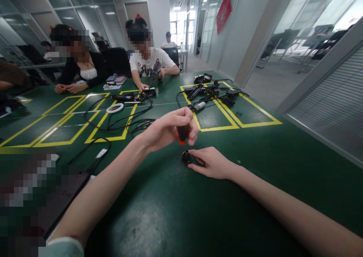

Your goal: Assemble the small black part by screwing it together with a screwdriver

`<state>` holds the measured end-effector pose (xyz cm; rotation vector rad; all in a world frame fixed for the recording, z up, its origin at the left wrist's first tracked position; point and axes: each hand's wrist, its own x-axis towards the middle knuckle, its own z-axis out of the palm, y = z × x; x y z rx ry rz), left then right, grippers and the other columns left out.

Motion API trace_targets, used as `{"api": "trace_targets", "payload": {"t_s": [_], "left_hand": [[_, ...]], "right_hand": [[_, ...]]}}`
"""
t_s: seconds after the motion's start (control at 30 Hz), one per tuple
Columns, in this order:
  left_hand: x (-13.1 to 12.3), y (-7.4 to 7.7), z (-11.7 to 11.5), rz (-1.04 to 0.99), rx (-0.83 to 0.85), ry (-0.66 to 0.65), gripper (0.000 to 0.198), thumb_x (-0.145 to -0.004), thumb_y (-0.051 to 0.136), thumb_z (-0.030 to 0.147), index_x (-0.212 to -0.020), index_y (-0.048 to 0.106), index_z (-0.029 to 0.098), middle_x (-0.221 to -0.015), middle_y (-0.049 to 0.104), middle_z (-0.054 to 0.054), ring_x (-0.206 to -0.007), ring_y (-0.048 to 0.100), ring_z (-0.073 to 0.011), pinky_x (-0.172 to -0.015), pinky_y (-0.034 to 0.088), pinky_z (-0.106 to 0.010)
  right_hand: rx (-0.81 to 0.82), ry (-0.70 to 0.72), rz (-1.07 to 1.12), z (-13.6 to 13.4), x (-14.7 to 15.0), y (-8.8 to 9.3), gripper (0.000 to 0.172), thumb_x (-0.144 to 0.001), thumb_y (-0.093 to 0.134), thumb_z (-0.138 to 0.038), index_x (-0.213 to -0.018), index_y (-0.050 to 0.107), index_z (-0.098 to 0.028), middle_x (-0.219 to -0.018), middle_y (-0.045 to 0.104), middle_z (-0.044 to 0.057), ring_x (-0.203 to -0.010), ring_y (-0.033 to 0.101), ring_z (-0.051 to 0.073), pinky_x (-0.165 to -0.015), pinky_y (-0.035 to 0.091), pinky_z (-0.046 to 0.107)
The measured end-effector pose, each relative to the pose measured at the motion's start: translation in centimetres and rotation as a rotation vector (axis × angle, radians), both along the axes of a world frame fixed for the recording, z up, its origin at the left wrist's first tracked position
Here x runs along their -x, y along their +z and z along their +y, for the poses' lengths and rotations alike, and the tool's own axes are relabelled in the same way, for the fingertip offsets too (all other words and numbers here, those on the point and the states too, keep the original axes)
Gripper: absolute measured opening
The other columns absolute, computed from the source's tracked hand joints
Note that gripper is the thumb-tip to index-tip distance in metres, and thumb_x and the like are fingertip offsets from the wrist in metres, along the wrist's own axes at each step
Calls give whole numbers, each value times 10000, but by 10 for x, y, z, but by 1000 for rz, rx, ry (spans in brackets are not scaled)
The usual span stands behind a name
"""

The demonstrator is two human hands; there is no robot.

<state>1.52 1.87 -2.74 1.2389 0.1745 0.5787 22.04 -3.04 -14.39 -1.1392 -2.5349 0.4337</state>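
My left hand (172,128) is closed round the dark and red handle of a screwdriver (183,135), held upright with its shaft pointing down. Beneath it, a small round black part (185,158) with a short raised post sits on the green tabletop. My right hand (210,162) grips this black part from the right side, thumb and forefinger against its edge. The thin shaft ends close above the post; whether its tip touches cannot be made out.
Beyond my hands, black cables and tools (204,92) lie within yellow tape outlines. Further left are a white ring (115,108) and looped cable. Several small dark pieces (239,114) lie to the right. Across the table, a person holds a power drill (155,70); another sits alongside.
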Motion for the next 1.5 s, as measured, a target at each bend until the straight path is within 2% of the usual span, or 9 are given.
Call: {"api": "trace_targets", "payload": {"t_s": [0.13, 0.3, 0.5, 0.63, 0.73, 0.97, 1.17, 1.37, 1.5], "left_hand": [[1, 3, -1, 7, 6, 4, 187, -875, 642, 347, -882, 601, 165, -540, 478, 48, -456, 345, -97, -519, 307, -243], [2, 5, 2, 42, -13, -28, 371, -906, 596, 439, -715, 632, 123, -616, 490, -11, -579, 457, -127, -587, 380, -270], [0, 3, 1, 21, -36, -32, 273, -833, 697, 385, -792, 539, 166, -761, 665, -45, -679, 650, -191, -666, 479, -311], [-2, 3, -1, 22, -24, 6, 218, -832, 643, 296, -775, 460, 193, -593, 572, 27, -456, 449, -98, -521, 346, -244], [-1, 5, -1, 42, -20, 18, 124, -845, 594, 283, -813, 521, 188, -498, 425, 69, -437, 316, -89, -515, 303, -235], [1, 5, 2, 55, -60, -27, 392, -901, 560, 422, -610, 568, 160, -587, 484, -27, -571, 466, -148, -598, 410, -301], [1, 3, 3, 48, -33, -4, 315, -831, 709, 414, -752, 519, 175, -726, 643, -36, -653, 612, -171, -654, 465, -303], [2, 4, 2, 55, -13, 18, 269, -869, 675, 354, -767, 484, 195, -501, 415, 74, -431, 302, -80, -503, 292, -234], [2, 7, 3, 58, 2, 36, 297, -886, 615, 443, -785, 606, 164, -548, 420, 35, -488, 367, -113, -536, 346, -266]], "right_hand": [[-2, 13, 5, 0, -1, -1, 334, -977, 591, -342, -1227, 673, -137, -643, 627, -5, -576, 575, 161, -598, 333, 259], [-24, 22, 14, 1, -1, -2, 336, -975, 599, -339, -1228, 672, -130, -635, 610, -12, -562, 559, 154, -593, 329, 257], [-19, 23, 38, 0, -2, -1, 286, -982, 584, -342, -1177, 676, -155, -631, 602, -20, -552, 545, 147, -583, 319, 254], [-29, 18, 32, 0, -3, -2, 281, -979, 587, -345, -1171, 668, -155, -631, 601, -20, -558, 550, 150, -586, 321, 254], [-29, 30, 31, 0, -4, -3, 277, -986, 576, -345, -1168, 660, -155, -622, 586, -26, -542, 529, 144, -577, 310, 251], [-33, 24, 12, 0, -4, -4, 266, -985, 579, -356, -1145, 654, -157, -628, 578, -25, -549, 527, 145, -578, 305, 251], [-31, 32, 28, 1, -4, -3, 257, -989, 578, -350, -1137, 658, -155, -617, 571, -28, -547, 528, 148, -578, 306, 254], [-14, 30, 24, 0, -3, -2, 270, -990, 567, -358, -1151, 658, -161, -626, 588, -22, -544, 529, 149, -579, 323, 253], [-25, 33, 31, 0, -3, -2, 277, -991, 568, -360, -1161, 662, -162, -627, 587, -24, -543, 531, 147, -580, 329, 251]]}}
